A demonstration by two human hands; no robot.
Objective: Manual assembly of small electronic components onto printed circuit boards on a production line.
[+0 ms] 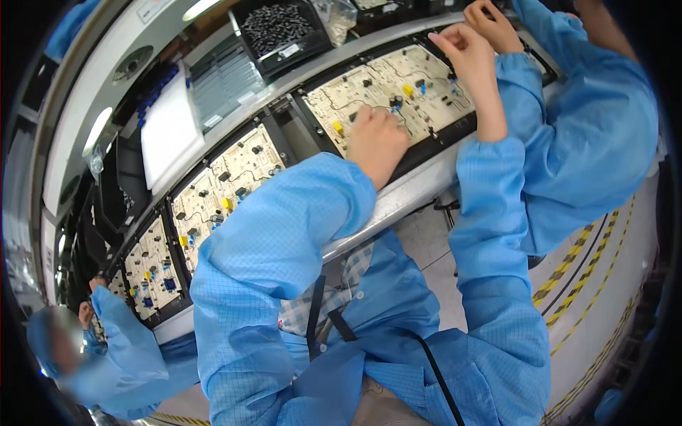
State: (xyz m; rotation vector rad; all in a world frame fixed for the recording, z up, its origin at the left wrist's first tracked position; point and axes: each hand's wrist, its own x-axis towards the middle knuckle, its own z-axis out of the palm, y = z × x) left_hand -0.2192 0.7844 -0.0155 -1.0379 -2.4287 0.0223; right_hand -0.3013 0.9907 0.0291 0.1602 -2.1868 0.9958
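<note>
With my bare left hand (pixel 379 142) and right hand (pixel 472 57) curled, whether gripping I can't tell, over the cream rectangular circuit board (pixel 383 73) at one o'clock, I'd best keep my touch light.

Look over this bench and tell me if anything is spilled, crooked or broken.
Nothing stands out. The circuit board beneath the left hand sits in its black frame, and the small black parts lie inside their bin. I see no spill. The board's pieces are too small to rule out fine damage.
</note>
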